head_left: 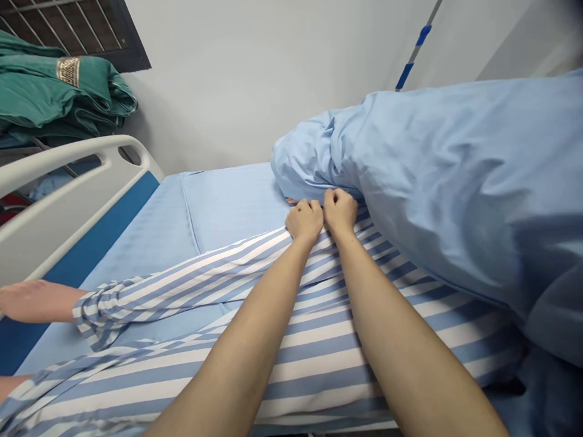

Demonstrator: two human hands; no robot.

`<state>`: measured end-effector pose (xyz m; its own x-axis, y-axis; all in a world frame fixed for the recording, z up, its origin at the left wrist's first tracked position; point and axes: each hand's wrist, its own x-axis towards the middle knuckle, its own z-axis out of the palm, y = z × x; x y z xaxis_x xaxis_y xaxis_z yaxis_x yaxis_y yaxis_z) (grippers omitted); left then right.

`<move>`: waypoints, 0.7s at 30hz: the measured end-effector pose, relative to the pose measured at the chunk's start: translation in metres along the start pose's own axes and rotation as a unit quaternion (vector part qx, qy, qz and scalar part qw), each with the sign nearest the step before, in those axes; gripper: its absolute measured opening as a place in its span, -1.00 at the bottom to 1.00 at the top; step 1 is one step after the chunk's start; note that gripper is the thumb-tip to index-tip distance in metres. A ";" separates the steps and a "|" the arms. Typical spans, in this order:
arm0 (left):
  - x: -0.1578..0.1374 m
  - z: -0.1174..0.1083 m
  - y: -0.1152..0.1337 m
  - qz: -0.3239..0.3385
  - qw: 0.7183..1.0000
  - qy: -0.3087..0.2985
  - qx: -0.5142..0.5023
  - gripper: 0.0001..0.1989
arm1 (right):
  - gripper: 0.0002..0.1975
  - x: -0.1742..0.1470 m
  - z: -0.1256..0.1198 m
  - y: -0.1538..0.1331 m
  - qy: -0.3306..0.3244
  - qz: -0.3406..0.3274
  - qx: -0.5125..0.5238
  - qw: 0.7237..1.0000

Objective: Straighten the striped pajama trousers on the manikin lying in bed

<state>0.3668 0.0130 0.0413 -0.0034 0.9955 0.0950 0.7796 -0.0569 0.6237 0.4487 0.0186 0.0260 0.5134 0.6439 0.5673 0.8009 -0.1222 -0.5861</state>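
Observation:
Both my hands reach to the far side of a lying figure in blue-and-white striped pyjamas (314, 340). My left hand (304, 220) is closed in a fist against the striped cloth, knuckles up. Right beside it, my right hand (340, 209) is also closed, where the pyjamas meet the edge of a light blue quilt (423, 158). The fingertips of both hands are hidden, so what they grip cannot be made out. The quilt is bunched over the figure's upper body. A bit of skin shows under its edge, just beyond my left fist. A bare foot (39, 300) sticks out of one trouser leg.
The bed has a light blue sheet (237, 200) and a pale footboard (82, 176) with a blue panel at the left. Beyond it lies a pile of green cloth (68, 91) under a barred window. A pole with blue parts (405, 74) leans near the white wall.

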 end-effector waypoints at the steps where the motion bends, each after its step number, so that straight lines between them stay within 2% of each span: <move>1: 0.001 0.002 -0.001 0.010 1.000 0.006 -0.013 -0.61 | -0.64 -0.001 0.001 0.001 -0.001 0.005 -0.004 1.000; 5: 0.005 -0.002 -0.017 0.065 0.997 0.008 -0.038 -0.65 | -0.65 -0.003 -0.001 -0.004 -0.009 0.001 -0.014 1.000; 7: 0.007 -0.014 -0.039 0.085 0.996 0.006 -0.024 -0.67 | -0.64 -0.004 -0.003 -0.007 -0.013 0.005 -0.021 1.000; 9: 0.008 -0.036 -0.073 0.072 0.997 0.009 0.001 -0.67 | -0.65 -0.005 -0.004 -0.008 -0.020 0.011 -0.026 0.999; 12: 0.002 -0.090 -0.141 0.026 0.999 0.027 0.028 -0.68 | -0.65 -0.004 -0.004 -0.009 -0.035 0.014 -0.024 0.999; 15: -0.016 -0.159 -0.222 0.015 0.998 0.036 0.052 -0.70 | -0.66 -0.004 -0.003 -0.009 -0.046 0.016 -0.027 0.998; 18: -0.040 -0.221 -0.295 -0.089 0.976 0.092 0.176 -0.73 | -0.66 -0.005 -0.004 -0.010 -0.054 0.017 -0.030 0.998; 19: -0.047 -0.234 -0.312 -0.096 0.969 0.089 0.208 -0.73 | -0.66 -0.005 -0.005 -0.010 -0.057 0.016 -0.031 0.998; 21: -0.055 -0.247 -0.333 -0.080 0.965 0.041 0.246 -0.73 | -0.66 -0.005 -0.006 -0.010 -0.064 0.014 -0.031 0.997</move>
<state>-0.0477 -0.0413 0.0203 -0.1818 0.9780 0.1018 0.9679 0.1597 0.1943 0.4398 0.0121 0.0320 0.4953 0.7299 0.4711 0.8068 -0.1854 -0.5610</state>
